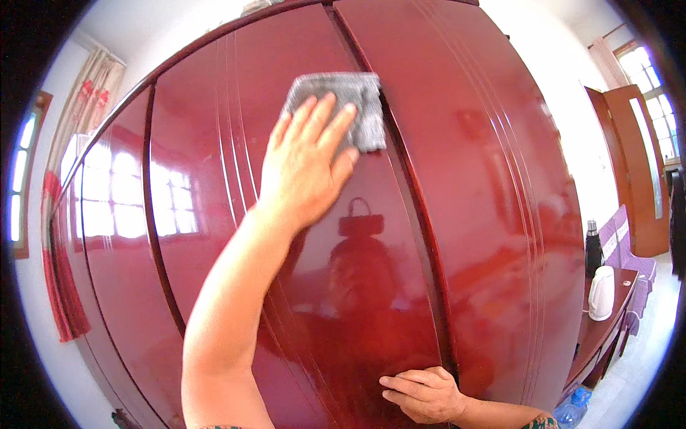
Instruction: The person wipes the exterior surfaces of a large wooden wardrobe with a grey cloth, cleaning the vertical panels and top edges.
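Note:
High on a glossy dark-red wardrobe door [321,50], my left hand [304,164] presses a folded grey cloth [370,118] against the surface. Its fingers lie spread over the cloth, which keeps it on the upright door. My right hand [425,395] is low in front of the same door, near the dark gap beside the right-hand door [471,179]. Its fingers are loosely bent and point left, with nothing visible in them. Whether they touch the door I cannot tell. The palm side is hidden.
More wardrobe panels [114,272] curve away on the left, beside a patterned curtain [64,279]. At the right, a white kettle [602,293] and a dark flask [593,249] stand on a low wooden table [622,289]. A blue plastic bottle [574,409] is below. Purple-covered chairs [629,250] stand behind.

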### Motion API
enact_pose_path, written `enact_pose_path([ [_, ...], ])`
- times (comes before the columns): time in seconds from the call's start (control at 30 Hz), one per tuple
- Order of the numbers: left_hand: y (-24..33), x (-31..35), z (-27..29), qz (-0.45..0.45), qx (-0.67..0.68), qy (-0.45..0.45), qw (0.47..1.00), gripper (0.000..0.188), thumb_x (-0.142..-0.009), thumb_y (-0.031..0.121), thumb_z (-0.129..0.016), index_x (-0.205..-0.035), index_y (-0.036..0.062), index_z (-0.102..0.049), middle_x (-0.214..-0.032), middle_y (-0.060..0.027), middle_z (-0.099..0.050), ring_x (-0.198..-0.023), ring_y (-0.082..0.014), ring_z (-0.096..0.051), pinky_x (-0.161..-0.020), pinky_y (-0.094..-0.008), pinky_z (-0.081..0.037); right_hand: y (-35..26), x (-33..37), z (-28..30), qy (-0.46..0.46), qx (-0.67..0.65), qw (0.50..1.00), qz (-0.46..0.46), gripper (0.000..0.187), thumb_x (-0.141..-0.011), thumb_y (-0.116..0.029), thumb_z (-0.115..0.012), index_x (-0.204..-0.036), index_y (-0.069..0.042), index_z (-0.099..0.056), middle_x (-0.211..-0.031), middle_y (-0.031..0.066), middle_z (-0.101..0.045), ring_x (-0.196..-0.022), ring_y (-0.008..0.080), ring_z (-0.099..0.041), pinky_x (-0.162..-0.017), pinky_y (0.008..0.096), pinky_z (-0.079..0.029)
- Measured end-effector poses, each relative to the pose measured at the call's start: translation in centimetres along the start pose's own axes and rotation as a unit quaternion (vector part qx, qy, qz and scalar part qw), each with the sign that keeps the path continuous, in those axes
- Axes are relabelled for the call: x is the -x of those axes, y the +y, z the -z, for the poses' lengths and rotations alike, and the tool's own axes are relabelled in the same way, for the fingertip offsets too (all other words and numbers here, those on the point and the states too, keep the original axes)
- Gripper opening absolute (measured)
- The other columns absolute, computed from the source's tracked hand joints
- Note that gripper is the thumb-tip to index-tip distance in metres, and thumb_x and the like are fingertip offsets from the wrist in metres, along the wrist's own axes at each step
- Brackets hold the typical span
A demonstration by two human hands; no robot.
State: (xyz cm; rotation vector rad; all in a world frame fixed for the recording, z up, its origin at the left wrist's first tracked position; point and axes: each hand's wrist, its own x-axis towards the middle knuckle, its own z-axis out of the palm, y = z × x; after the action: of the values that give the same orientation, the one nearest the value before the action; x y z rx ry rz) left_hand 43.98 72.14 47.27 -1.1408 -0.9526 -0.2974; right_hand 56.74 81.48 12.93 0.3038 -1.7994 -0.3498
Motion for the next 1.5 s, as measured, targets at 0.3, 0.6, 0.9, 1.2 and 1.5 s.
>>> enact_pose_path([
  [0.3, 9.3, 11.1, 4.4, -0.068, 0.164, -0.151, 0.972, 0.068, -0.084, 0.036, -0.064, -0.145, 0.0173, -0.041, -0.152, -0.0097, -0.035, -0.139, -0.0271, -0.034, -0.115, -0.0462, -0.023, -1.3, 0.7, 0.1, -0.001, 0.022, 0.999, -0.05, 0.022, -0.077, -0.014, -0.065, -0.098, -0.016, -0.07, -0.123, -0.0018, -0.064, -0.105, 0.0149, -0.061, -0.081, 0.0283, -0.043],
  [0.6, 7.2, 20.8, 8.7, 0.037, 0.138, -0.222, 0.965, 0.076, -0.074, 0.042, -0.074, -0.143, 0.0287, -0.045, -0.151, -0.007, -0.038, -0.136, -0.028, -0.038, -0.115, -0.048, -0.023, -6.6, 4.6, 2.9, -0.063, -0.023, 0.985, -0.161, 0.03, -0.082, -0.011, -0.061, -0.111, -0.008, -0.067, -0.132, 0.0118, -0.057, -0.119, 0.0284, -0.056, -0.092, 0.0411, -0.044],
  [0.9, -8.4, 13.5, 7.9, 0.181, -0.04, -0.07, 0.98, 0.061, -0.093, 0.037, -0.056, -0.148, 0.0169, -0.038, -0.157, -0.0123, -0.027, -0.145, -0.0324, -0.022, -0.117, -0.0449, -0.017, -6.8, 5.8, 2.3, -0.112, -0.043, 0.977, -0.174, 0.032, -0.082, -0.009, -0.061, -0.114, -0.006, -0.066, -0.14, 0.0144, -0.05, -0.129, 0.0319, -0.048, -0.098, 0.0426, -0.041],
  [1.2, -15.7, 8.2, 4.2, 0.405, -0.115, 0.028, 0.906, 0.066, -0.094, 0.053, -0.044, -0.15, 0.0198, -0.033, -0.157, -0.0122, -0.025, -0.146, -0.0313, -0.02, -0.117, -0.0492, -0.015, -6.3, 7.1, 2.7, -0.143, -0.076, 0.971, -0.176, 0.033, -0.083, -0.008, -0.06, -0.116, -0.009, -0.063, -0.146, 0.0143, -0.043, -0.135, 0.033, -0.041, -0.101, 0.045, -0.039],
  [1.5, -11.0, 2.1, 0.7, 0.345, -0.126, 0.032, 0.93, 0.068, -0.094, 0.056, -0.037, -0.151, 0.0188, -0.031, -0.158, -0.011, -0.025, -0.147, -0.028, -0.018, -0.119, -0.0459, -0.011, -6.2, 7.4, 3.1, -0.16, -0.106, 0.964, -0.185, 0.032, -0.085, -0.007, -0.057, -0.116, -0.009, -0.063, -0.147, 0.0153, -0.043, -0.136, 0.0321, -0.04, -0.1, 0.0447, -0.039],
])
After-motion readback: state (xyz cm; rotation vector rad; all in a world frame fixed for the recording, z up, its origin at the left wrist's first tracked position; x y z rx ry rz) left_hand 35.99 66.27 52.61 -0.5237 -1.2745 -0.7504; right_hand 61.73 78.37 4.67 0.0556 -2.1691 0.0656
